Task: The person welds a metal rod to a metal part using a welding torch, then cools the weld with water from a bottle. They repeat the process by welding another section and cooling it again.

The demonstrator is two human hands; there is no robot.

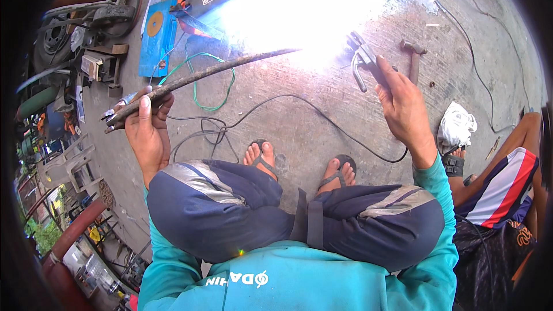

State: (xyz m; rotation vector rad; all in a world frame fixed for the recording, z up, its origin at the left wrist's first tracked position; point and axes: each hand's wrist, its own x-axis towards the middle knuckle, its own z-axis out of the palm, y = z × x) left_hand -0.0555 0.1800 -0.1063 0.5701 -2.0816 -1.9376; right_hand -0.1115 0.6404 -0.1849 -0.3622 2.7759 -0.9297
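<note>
My left hand [148, 132] is closed around the near end of a long, dark, slightly curved metal bar [213, 71]. The bar slants up and to the right, and its far end disappears into a white glare [299, 20]. In my right hand [404, 103] is a welding electrode holder [367, 60], its metal jaws pointing toward the glare. Any rod in the jaws, and the spot where it meets the bar, are washed out by the light. A black cable runs from beneath my right wrist across the floor.
A hammer [412, 57] and a white cloth [457, 125] lie right of my right hand. Another person [498, 190] sits at the right edge. Beyond the bar lie a blue case [156, 37] and green wire [231, 80]. Wheels, metal parts and a chair [72, 161] crowd the left.
</note>
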